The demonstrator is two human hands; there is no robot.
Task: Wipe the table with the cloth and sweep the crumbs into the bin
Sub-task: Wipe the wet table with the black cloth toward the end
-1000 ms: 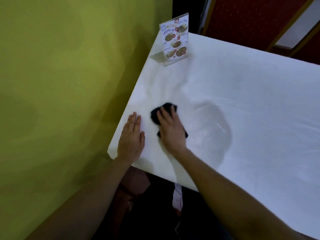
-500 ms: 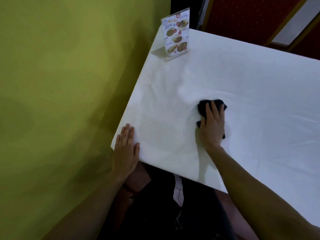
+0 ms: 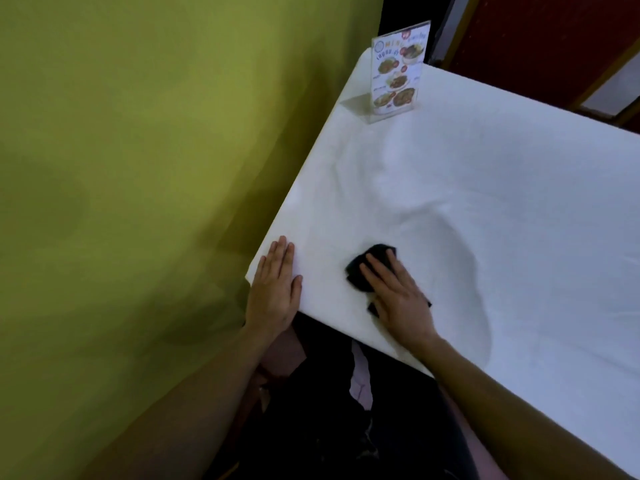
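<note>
- Right hand (image 3: 398,299): flat grip pressing black cloth (image 3: 367,271) onto table (image 3: 485,188), for wiping pressure.
- Left hand (image 3: 277,289): flat, empty, bracing near table corner.

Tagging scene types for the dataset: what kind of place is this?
Most likely a restaurant or small eatery. An acrylic menu stand with food photos sits at the far corner of a table under a white tablecloth, and the right hand presses a dark cloth on it.
</note>
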